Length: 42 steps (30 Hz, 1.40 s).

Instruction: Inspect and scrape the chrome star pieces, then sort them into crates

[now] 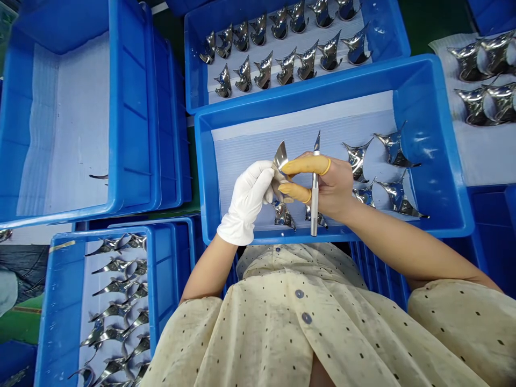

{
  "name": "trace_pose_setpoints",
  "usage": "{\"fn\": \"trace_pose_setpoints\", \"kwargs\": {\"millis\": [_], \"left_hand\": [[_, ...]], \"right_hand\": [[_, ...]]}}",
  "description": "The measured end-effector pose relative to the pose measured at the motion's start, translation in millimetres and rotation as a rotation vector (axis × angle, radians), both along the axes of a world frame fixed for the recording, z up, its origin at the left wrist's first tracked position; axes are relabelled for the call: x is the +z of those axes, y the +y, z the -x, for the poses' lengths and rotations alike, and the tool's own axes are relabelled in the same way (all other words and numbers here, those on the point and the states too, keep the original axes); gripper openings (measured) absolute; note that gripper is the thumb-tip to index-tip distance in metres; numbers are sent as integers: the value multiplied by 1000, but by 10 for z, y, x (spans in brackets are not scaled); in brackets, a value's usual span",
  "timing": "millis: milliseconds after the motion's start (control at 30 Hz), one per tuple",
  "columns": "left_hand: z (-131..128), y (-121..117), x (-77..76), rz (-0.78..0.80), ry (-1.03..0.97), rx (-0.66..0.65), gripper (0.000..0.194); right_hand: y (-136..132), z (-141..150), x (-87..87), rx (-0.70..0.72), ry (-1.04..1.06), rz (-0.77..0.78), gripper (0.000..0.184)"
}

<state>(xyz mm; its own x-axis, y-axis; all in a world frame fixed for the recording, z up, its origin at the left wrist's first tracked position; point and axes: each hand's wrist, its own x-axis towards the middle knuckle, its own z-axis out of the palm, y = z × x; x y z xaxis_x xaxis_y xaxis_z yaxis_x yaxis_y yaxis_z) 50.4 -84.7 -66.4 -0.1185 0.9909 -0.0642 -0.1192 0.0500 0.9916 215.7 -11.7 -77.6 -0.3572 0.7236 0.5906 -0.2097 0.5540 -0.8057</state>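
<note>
My left hand [250, 199], in a white glove, grips a curved, pointed, mirror-shiny metal part [281, 154] above the middle blue bin [334, 102]. Yellow finger cots cover the thumb and a finger of my right hand [332, 180], and these touch the same part from the right. A craft knife [315, 207] with a silver handle is held in my right hand, its blade pointing away from me. Beneath my hands, similar metal parts [284, 215] lie on the bin's white lining. Several more [397, 196] stand at its right end.
Behind, another blue bin [193, 86] holds rows of shiny parts [286, 67]. A tall blue bin [133, 107] stands at left, with a lower bin [155, 290] of parts in front of it. More parts [475, 105] sit on white sheeting at right.
</note>
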Motion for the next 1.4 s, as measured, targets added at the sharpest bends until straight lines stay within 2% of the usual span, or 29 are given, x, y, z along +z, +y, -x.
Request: {"fn": "trace_pose_setpoints", "kwargs": {"millis": [100, 167, 300, 367, 467, 600, 700, 800, 933, 1033, 1233, 1333, 1400], "left_hand": [[-13, -14, 5, 32, -1, 33, 53], [-21, -28, 26, 58, -5, 32, 67], [-45, -76, 112, 51, -33, 28, 87], [-62, -111, 163, 17, -34, 48, 88], [-73, -162, 210, -53, -17, 72, 84], [-40, -190, 178, -88, 107, 43, 74], [-10, -178, 119, -49, 229, 69, 75], [-12, -154, 72, 35, 262, 72, 62], [-57, -133, 46, 153, 268, -8, 47], [-87, -130, 45, 188, 264, -49, 47], [-84, -145, 7, 208, 296, -95, 50], [-70, -153, -57, 174, 348, -123, 52], [-61, -154, -106, 115, 433, -95, 55]], "right_hand": [[17, 12, 35, -30, 80, 121, 20], [82, 18, 29, -42, 189, 303, 21], [295, 1, -93, 128, 315, 667, 38], [380, -14, -175, 227, 292, 796, 39], [410, -19, -232, 298, 278, 982, 35], [310, 7, -96, 223, 269, 1140, 31], [228, 26, 76, 108, 256, 1057, 35], [178, 30, 194, 8, 216, 791, 44], [142, 26, 228, -72, 140, 484, 42], [131, 28, 206, -89, 158, 332, 37], [144, 37, 155, -85, 168, 330, 37], [165, 34, 117, -68, 163, 299, 39], [172, 24, 95, -69, 135, 278, 37]]}}
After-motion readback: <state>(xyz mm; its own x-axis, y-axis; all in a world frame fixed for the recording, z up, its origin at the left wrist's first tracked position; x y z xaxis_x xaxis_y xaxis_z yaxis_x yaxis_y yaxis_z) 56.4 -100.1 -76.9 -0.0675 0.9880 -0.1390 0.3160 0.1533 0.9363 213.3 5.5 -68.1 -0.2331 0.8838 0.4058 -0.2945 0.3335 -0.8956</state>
